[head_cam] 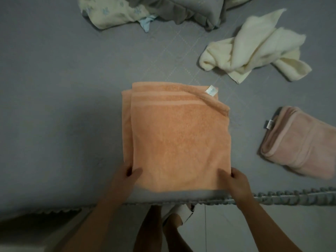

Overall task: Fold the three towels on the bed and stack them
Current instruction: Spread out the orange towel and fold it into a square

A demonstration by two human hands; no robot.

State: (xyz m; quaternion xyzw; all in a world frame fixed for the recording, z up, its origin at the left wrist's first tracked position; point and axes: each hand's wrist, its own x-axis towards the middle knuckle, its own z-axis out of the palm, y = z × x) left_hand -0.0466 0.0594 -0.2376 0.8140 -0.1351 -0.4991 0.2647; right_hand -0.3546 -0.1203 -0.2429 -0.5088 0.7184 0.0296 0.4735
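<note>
Orange towel: lay part-folded on the grey bed, near edge close to the bed's edge, layers offset along the left side.
Left hand: pinched the towel's near-left corner, thumb on top, fingers tucked beneath; likely gripped so to lift that edge for another fold.
Right hand: clamped on the near-right corner the same way, well apart from the left, keeping the edge taut and square.
Pink towel: already folded, parked at the right, probably out of the way as the base or next layer of the stack.
Cream towel: crumpled at the far right, not yet folded.
Tags: white label at the orange towel's far-right corner, another on the pink one's left edge; print too blurred to read.
Far clutter: floral cloth and grey bedding bunched at the top, clear of the work.
</note>
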